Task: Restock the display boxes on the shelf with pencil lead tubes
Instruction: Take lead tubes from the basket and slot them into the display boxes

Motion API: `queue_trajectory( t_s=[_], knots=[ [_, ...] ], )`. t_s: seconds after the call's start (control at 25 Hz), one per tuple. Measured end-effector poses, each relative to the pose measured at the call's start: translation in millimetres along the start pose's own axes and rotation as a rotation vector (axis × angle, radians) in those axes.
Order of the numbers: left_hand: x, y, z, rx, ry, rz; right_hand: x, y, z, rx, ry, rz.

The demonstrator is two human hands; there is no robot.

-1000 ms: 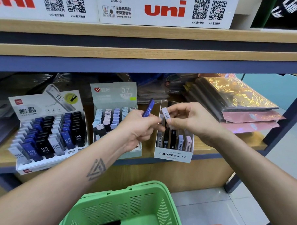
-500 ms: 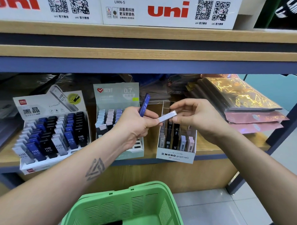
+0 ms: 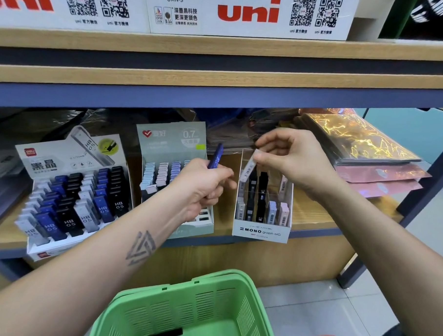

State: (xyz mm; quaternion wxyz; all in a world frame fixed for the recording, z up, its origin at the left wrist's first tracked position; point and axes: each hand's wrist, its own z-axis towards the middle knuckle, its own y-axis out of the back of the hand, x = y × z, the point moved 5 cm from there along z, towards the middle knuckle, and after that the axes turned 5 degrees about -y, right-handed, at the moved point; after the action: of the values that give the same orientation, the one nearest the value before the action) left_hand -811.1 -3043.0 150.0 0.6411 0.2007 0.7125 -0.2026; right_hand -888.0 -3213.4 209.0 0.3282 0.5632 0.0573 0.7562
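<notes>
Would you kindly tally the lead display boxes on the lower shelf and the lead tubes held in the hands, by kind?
Display boxes: 3 (black-and-blue HB 0.5 box, green 0.7 box, MONO graph MG box)
Held tubes: 2 (blue tube in left hand, white tube in right hand)
Total: 5

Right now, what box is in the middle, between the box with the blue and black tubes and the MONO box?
The head view shows the green 0.7 box, holding pastel tubes. It sits between the HB 0.5 box and the MONO box, partly behind the left hand.
</notes>
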Motion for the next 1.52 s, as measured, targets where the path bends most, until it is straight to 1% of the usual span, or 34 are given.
queue_trajectory(
  t_s=[0.08, 0.12, 0.2, 0.36, 0.56, 0.76, 0.92, 1.04, 1.12, 1.2, 1.24, 1.32, 1.4, 1.52],
  knots=[
    [1.9, 5.1, 1.7, -0.027, 0.014, 0.067, -3.5, -2.0, 3.5, -0.076, -0.001, -0.280],
    [2.0, 6.8, 1.8, -0.029, 0.022, 0.071, -4.8, -5.7, 4.3, -0.092, -0.003, -0.383],
    [1.0, 8.7, 0.5, -0.024, 0.029, 0.052, -8.9, -15.9, 5.0, -0.092, -0.006, -0.487],
    [-2.2, 10.1, -3.7, 0.009, 0.011, -0.003, -14.5, -28.3, 6.5, -0.086, -0.002, -0.570],
    [-2.6, 12.9, -3.7, 0.017, -0.002, -0.001, -13.0, -26.4, 7.9, -0.087, 0.002, -0.650],
    [-3.5, 11.8, -4.3, 0.024, -0.003, -0.008, -18.2, -47.6, 5.1, -0.068, 0.095, -0.812],
    [-3.9, 11.8, -4.8, 0.027, -0.013, 0.000, -25.2, -59.5, 0.3, -0.112, 0.129, -0.956],
    [-4.1, 12.8, -5.9, 0.030, -0.020, 0.002, -21.4, -59.2, -2.5, -0.129, 0.174, -0.930],
    [-3.7, 13.0, -7.2, 0.038, -0.017, 0.008, -16.9, -54.1, -7.1, -0.057, 0.188, -0.795],
    [-2.9, 12.8, -8.9, 0.047, -0.014, 0.013, -15.9, -54.4, -18.3, 0.094, 0.172, -0.697],
    [-2.1, 13.4, -9.5, 0.044, -0.013, 0.017, -16.7, -57.7, -24.6, 0.157, 0.166, -0.727],
    [-0.4, 14.1, -10.2, 0.037, -0.009, 0.022, -19.9, -65.3, -33.7, 0.210, 0.192, -0.908],
    [1.4, 13.8, -10.3, 0.036, -0.003, 0.023, -22.7, -71.4, -36.4, 0.217, 0.231, -1.056],
    [3.3, 12.0, -11.1, 0.040, 0.009, 0.026, -27.4, -78.5, -35.4, 0.197, 0.250, -1.111]
  ],
)
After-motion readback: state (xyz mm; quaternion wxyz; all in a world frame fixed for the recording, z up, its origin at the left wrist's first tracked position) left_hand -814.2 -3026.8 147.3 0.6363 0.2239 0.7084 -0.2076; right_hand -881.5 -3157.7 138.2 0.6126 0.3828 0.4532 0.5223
